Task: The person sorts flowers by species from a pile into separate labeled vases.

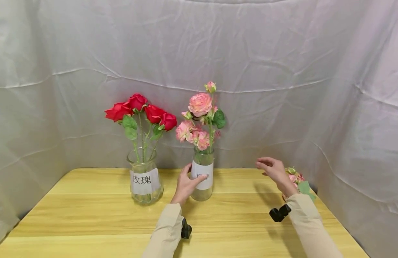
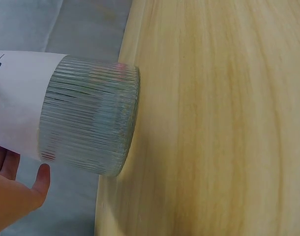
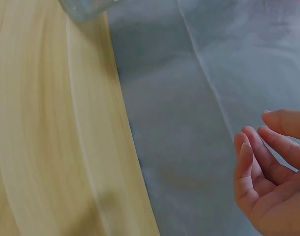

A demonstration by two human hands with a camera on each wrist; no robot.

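Observation:
My left hand grips a tall glass vase around its white paper label, with the thumb across the front. Dark characters on that label are partly covered by the thumb. Pink flowers with green leaves stand in this vase. In the left wrist view the ribbed lower part of the vase shows, with the fingertips at the label's edge. My right hand is raised over the table's right side, fingers loosely bent and nothing in them. The right wrist view shows the same bent fingers.
Left of my left hand, a wider glass vase holds several red roses and bears a label with characters. More pink flowers lie at the table's right edge, partly hidden behind my right wrist. A grey curtain hangs behind the wooden table.

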